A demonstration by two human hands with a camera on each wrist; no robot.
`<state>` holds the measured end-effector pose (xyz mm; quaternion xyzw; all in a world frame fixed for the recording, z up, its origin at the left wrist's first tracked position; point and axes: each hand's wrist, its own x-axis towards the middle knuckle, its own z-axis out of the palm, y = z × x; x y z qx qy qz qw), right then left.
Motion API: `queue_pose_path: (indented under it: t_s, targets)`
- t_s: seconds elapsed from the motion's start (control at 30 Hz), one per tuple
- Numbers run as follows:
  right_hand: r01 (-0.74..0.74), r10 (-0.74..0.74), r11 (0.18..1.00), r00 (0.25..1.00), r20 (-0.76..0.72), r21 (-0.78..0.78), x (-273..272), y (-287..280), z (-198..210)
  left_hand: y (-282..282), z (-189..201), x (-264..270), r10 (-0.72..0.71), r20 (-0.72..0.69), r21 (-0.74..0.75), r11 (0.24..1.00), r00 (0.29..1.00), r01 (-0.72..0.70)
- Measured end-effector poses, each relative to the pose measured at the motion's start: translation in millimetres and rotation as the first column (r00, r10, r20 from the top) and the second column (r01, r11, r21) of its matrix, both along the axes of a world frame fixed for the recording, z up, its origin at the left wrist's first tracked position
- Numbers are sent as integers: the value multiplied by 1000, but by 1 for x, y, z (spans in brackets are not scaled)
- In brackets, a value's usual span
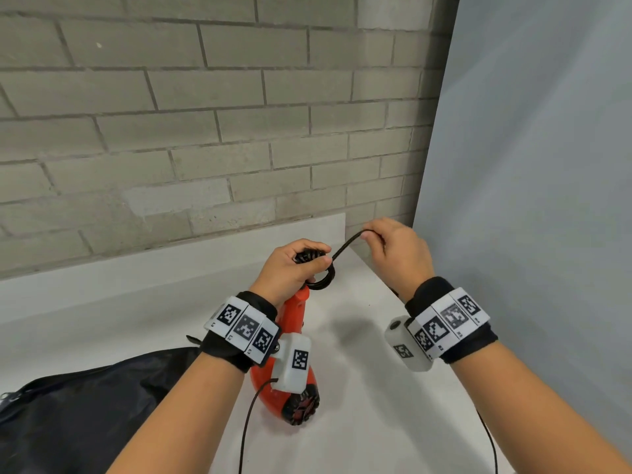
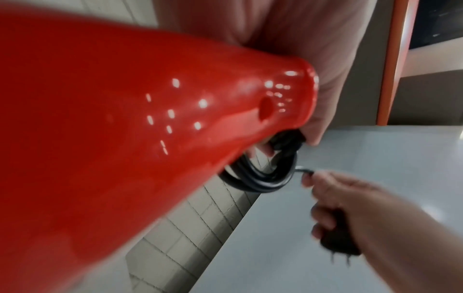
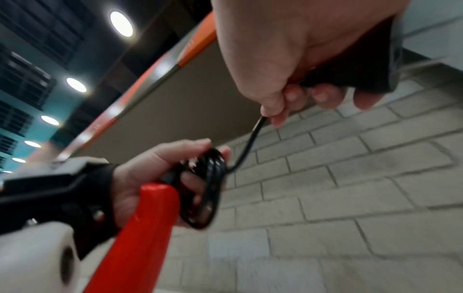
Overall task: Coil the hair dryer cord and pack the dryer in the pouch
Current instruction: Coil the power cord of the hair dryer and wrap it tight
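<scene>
The red hair dryer [image 1: 297, 314] [image 2: 105, 123] [image 3: 140, 234] hangs handle-up over the white counter [image 1: 376, 388]. My left hand [image 1: 294, 265] [image 3: 160, 168] grips the handle's end together with several black cord loops [image 1: 321, 278] [image 2: 260, 178] [image 3: 208, 188]. A short taut length of cord [image 1: 345, 248] [image 3: 248, 144] runs up right to my right hand [image 1: 393, 248] [image 2: 350, 200] [image 3: 283, 65]. That hand pinches the cord between thumb and forefinger and holds the black plug [image 2: 338, 241] [image 3: 360, 77] in its other curled fingers. The black pouch [image 1: 89, 405] lies at the lower left.
A grey brick wall [image 1: 205, 131] rises behind the counter. A pale panel [image 1: 530, 165] stands close on the right. Thin black cables [image 1: 248, 425] hang from the wrist cameras.
</scene>
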<state>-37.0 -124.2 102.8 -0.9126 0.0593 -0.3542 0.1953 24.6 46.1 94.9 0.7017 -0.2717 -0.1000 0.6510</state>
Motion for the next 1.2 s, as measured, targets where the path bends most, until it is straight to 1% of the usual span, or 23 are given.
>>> queue_pose_path:
  t_s: [0.1,0.17,0.37,0.43,0.5,0.6,0.63,0.67,0.73,0.77,0.8,0.83,0.93,1.0,1.03,1.1,1.13,1.2]
  targets:
    - [-31,57,985,986,155,-168,-12,16,14,0,2,-2,-32,13,30,999,999,32]
    - [-45,85,977,979,188,-208,-17,23,16,1,4,-3,-66,12,75,995,998,65]
    - [-57,89,985,977,194,-165,-21,29,23,4,7,-7,-162,4,152,975,987,160]
    - [-56,86,987,976,199,-153,-22,30,24,4,7,-10,-175,2,138,975,985,173]
    - [-70,93,989,977,193,-127,-22,28,23,3,5,-11,-158,-1,105,982,988,157]
    - [-135,137,990,982,132,-30,-22,17,20,0,0,-9,-47,-18,38,998,999,48]
    - [-134,134,991,986,96,-8,-21,11,18,-1,-1,-8,1,-26,12,1000,1000,-1]
    - [-115,115,993,992,43,-9,-21,6,15,-2,-2,-7,47,-31,-13,999,998,-47]
    - [-89,85,996,989,-121,-25,-19,-3,4,-2,-3,-5,122,-29,-42,991,992,-124]
    - [-107,107,994,971,-211,14,-18,-6,-2,-3,-3,-5,149,-26,-44,988,989,-150]
    - [-136,155,987,948,-279,86,-16,-7,-9,-4,-3,-5,169,-24,-45,984,985,-170]
    - [-158,201,975,927,-316,157,-15,-7,-16,-5,-2,-5,184,-25,-49,982,983,-185]
    - [-190,281,940,901,-330,282,-14,-4,-34,-7,-2,-5,225,-35,-44,973,974,-226]
    - [-204,317,917,895,-315,344,-15,1,-38,-9,-2,-4,240,-46,-32,970,970,-242]
    - [-208,326,906,899,-294,368,-16,4,-37,-9,-2,-4,250,-55,-29,967,967,-252]
    - [-228,336,871,923,-189,435,-19,13,-31,-8,-2,-3,267,-77,-39,962,961,-271]
    - [-256,349,835,931,-110,487,-21,18,-26,-7,-1,-3,268,-88,-48,961,959,-273]
    - [-332,387,748,921,28,575,-25,28,-19,-5,0,-3,254,-100,-61,963,962,-261]
